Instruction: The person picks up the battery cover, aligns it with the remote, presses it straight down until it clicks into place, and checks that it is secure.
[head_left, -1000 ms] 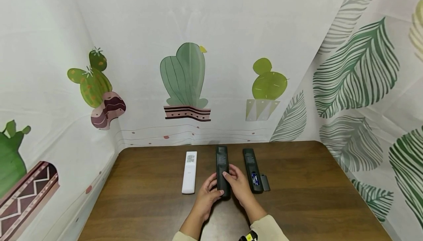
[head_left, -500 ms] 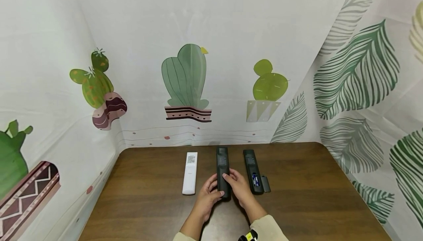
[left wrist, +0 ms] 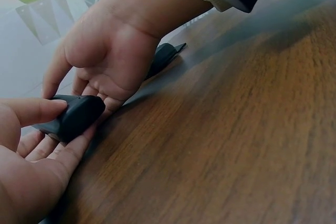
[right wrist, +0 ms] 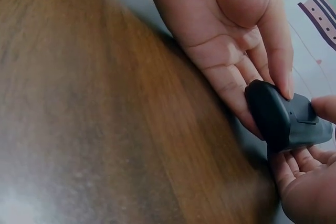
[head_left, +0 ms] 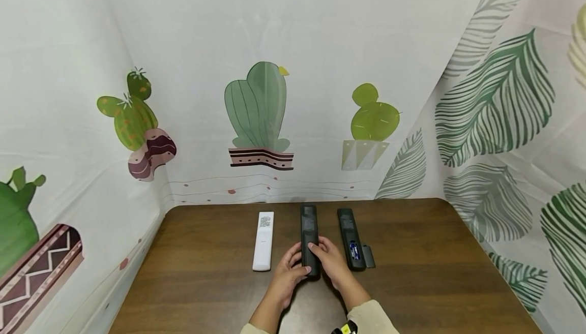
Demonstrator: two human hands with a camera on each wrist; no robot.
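A black remote lies lengthwise in the middle of the brown table, back side up. Both hands hold its near end. My left hand cups it from the left, thumb on top, fingers beneath. My right hand grips it from the right with its thumb pressed on the back cover. The near end is slightly raised on the fingers in both wrist views.
A white remote lies to the left. Another black remote lies to the right with its battery bay exposed, its loose cover beside it. Cactus and leaf print cloths wall the table at the back and sides.
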